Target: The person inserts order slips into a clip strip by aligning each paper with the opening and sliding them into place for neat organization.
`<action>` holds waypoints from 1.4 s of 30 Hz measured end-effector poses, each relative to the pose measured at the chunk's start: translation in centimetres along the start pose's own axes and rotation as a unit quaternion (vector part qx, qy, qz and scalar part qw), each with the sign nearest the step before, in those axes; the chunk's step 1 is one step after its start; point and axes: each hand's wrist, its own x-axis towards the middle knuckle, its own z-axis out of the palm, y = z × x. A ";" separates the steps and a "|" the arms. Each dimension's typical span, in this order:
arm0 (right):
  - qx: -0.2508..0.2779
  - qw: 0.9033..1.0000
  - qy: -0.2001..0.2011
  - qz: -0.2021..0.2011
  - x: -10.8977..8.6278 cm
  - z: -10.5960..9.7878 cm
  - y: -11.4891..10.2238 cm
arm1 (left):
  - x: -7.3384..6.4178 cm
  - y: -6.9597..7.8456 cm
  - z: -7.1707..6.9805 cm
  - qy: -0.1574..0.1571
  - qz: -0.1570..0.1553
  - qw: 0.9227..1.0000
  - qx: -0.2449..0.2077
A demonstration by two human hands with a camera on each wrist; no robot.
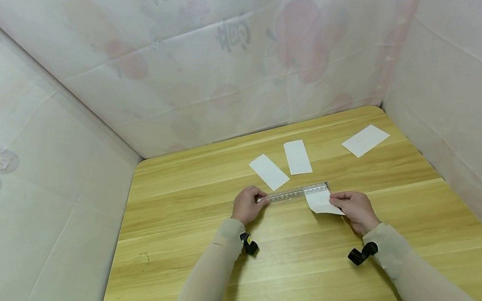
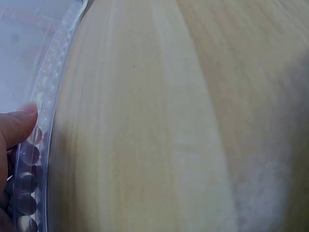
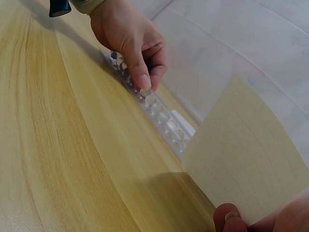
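Note:
My left hand (image 1: 247, 205) pinches the left end of a clear plastic binding strip (image 1: 287, 194), which has a row of round rings. In the left wrist view the thumb lies on the strip (image 2: 46, 121) beside its rings. At the other end of the strip, a lined white sheet of paper (image 1: 319, 202) has its far edge against the rings. My right hand (image 1: 358, 210) pinches the near right side of that sheet, between thumb and fingers. The sheet (image 3: 246, 150) stands bent up from the wooden table in the right wrist view.
Behind the strip lie two loose sheets, one tilted (image 1: 269, 172) and one nearly upright (image 1: 297, 157). A third sheet (image 1: 366, 140) rests at the far right of the wooden table (image 1: 182, 268). Pale printed cloth walls (image 1: 218, 76) enclose the table at the back and both sides.

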 end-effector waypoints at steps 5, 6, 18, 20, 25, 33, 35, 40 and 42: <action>0.003 1.000 0.003 0.002 0.1 0.0 0.1 | 0.0 0.1 0.0 -0.003 -0.005 1.000 0.002; 0.003 1.000 0.004 0.002 0.1 0.0 0.2 | 0.0 0.1 0.0 -0.003 -0.005 1.000 0.003; 0.013 1.000 0.007 0.007 0.1 -0.1 0.2 | 0.0 0.3 -0.1 -0.003 -0.002 1.000 0.005; 0.021 1.000 0.008 0.010 0.1 -0.1 0.2 | 0.0 0.3 -0.1 -0.003 -0.001 1.000 0.007; 0.018 1.000 0.010 0.012 0.1 -0.1 0.2 | 0.0 0.3 0.0 -0.004 -0.001 1.000 0.007; 0.004 1.000 0.018 0.004 0.2 -0.1 0.2 | 0.0 0.3 0.0 -0.006 -0.004 1.000 0.005; -0.009 1.000 0.017 0.002 0.2 -0.2 0.2 | 0.0 0.3 0.0 -0.006 -0.005 1.000 0.006; -0.049 0.999 -0.012 -0.013 -0.1 -0.8 0.0 | 0.0 0.3 0.0 -0.005 -0.010 1.000 0.005; -0.049 0.998 -0.034 -0.019 -0.4 -1.1 -0.1 | 0.0 0.2 0.0 -0.004 -0.011 1.000 0.005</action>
